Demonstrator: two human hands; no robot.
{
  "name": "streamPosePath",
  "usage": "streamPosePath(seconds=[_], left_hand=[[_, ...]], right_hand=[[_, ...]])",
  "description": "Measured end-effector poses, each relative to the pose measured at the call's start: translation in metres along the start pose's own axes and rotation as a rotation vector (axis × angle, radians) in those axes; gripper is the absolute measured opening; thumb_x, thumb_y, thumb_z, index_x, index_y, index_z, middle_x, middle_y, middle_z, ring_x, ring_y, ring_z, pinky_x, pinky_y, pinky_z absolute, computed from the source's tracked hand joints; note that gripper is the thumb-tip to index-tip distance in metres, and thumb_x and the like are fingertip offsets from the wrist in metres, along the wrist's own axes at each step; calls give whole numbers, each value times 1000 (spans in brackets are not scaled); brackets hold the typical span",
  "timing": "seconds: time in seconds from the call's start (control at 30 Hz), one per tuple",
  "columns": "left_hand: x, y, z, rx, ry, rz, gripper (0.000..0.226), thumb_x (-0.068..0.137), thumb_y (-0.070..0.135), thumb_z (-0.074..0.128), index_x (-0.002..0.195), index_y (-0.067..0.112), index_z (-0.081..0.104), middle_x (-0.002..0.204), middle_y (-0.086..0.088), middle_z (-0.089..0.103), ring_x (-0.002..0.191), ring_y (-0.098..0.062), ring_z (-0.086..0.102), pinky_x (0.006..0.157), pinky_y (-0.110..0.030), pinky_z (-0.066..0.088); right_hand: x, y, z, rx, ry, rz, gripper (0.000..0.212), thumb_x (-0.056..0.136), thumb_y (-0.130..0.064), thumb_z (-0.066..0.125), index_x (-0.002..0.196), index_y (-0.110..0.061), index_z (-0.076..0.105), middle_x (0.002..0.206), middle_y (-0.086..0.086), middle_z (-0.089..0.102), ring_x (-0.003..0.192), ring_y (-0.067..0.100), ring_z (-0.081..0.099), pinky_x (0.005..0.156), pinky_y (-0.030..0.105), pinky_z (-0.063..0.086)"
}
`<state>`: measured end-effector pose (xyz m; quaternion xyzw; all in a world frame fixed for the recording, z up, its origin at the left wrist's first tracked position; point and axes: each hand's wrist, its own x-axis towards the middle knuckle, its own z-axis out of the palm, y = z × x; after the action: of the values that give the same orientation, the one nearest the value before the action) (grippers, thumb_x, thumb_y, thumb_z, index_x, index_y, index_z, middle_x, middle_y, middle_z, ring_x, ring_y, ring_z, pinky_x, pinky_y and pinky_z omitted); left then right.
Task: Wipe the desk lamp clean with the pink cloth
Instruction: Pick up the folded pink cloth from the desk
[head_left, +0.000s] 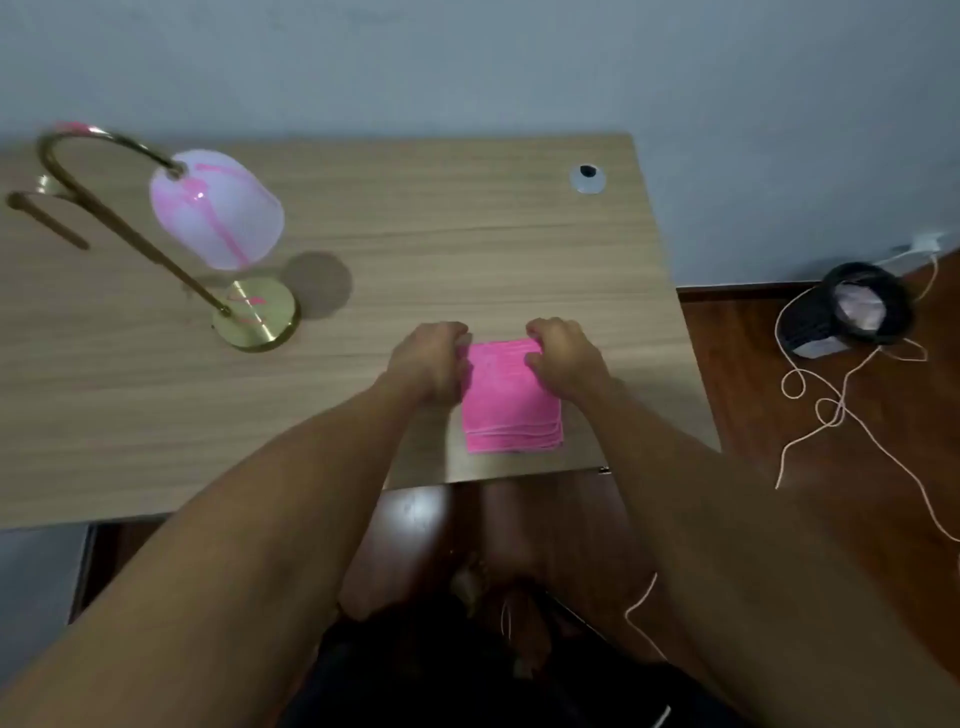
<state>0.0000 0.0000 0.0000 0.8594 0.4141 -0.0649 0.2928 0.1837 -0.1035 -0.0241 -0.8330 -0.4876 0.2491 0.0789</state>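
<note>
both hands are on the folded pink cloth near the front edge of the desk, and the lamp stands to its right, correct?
Not quite: the head view shows the lamp to the left of the pink cloth, not its right. The left hand and right hand do grip the cloth's far edge.

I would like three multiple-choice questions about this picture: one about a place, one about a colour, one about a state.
1. Where does the desk lamp stand on the desk?
A. far left
B. far right
C. near right

2. What colour are the streaks on the lamp shade?
A. green
B. pink
C. black

3. How is the pink cloth?
A. crumpled
B. hanging
C. folded flat

Answers: 1 A, the lamp is left of both hands. 2 B, pink marks cross the white shade. 3 C, it lies folded, left hand and right hand at its far corners.
</note>
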Motion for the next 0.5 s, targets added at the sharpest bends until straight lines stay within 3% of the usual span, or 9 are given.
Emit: streamPosePath(seconds=[0.17,0.27,0.37,0.5], left_hand=[[10,-1,22,-59,53,-25,9,81,10,62,86,18,62,85,-3,69,83,-32,65,70,-38,55],[15,-1,29,-72,76,-36,19,75,1,61,67,17,56,73,-3,61,73,-32,66,61,-40,55],[22,-6,36,-160,41,-77,20,76,6,66,86,19,77,91,-7,71,80,-28,71,74,-43,63],[18,-1,26,-326,27,-128,12,73,13,65,83,15,71,95,-9,72,86,-25,68,79,-43,61]], right_hand=[[4,8,9,-47,59,-40,38,86,-3,57,123,-3,62,120,19,61,118,37,49,96,45,48],[10,10,11,-47,95,-60,30,84,-1,55,110,-5,69,109,19,63,109,38,51,90,45,49],[11,8,11,34,76,-44,15,83,-5,57,92,-10,69,99,15,62,99,33,53,83,43,49],[4,0,3,404,74,41,11,76,-9,60,78,-20,59,80,2,60,77,23,56,69,35,47]])
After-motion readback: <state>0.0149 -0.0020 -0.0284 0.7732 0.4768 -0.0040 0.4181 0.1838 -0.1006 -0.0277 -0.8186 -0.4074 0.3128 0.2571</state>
